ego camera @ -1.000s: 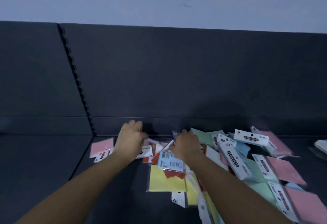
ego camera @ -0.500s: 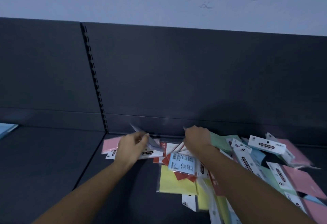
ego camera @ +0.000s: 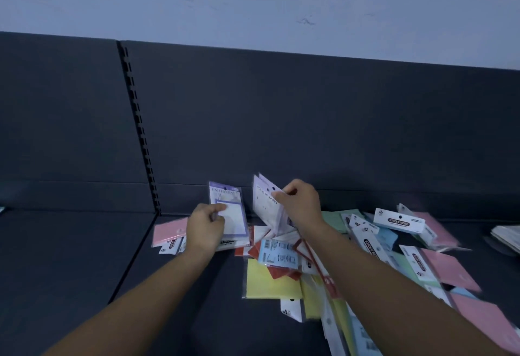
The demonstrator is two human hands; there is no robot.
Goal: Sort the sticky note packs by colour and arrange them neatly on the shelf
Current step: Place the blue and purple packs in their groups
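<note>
A jumbled heap of sticky note packs (ego camera: pixel 374 246) in pink, green, blue, yellow and red covers the dark shelf (ego camera: pixel 84 271) from the middle to the right. My left hand (ego camera: pixel 206 226) pinches a purple-edged white pack (ego camera: pixel 232 209) and holds it upright near the back wall. My right hand (ego camera: pixel 299 206) grips a pale lilac pack (ego camera: pixel 264 201), also raised and tilted, just right of the first. A pink pack (ego camera: pixel 168 230) lies flat to the left of my left hand.
The shelf's dark back panel (ego camera: pixel 281 116) rises behind the heap, with a slotted upright (ego camera: pixel 139 130) dividing two bays. A stack of pale items (ego camera: pixel 506 236) sits at the far right edge. A yellow pack (ego camera: pixel 270 279) lies at the front of the heap.
Both hands have lifted out of the heap, each raising a whitish-purple pack upright. The view has shifted so the pile sits further right.
</note>
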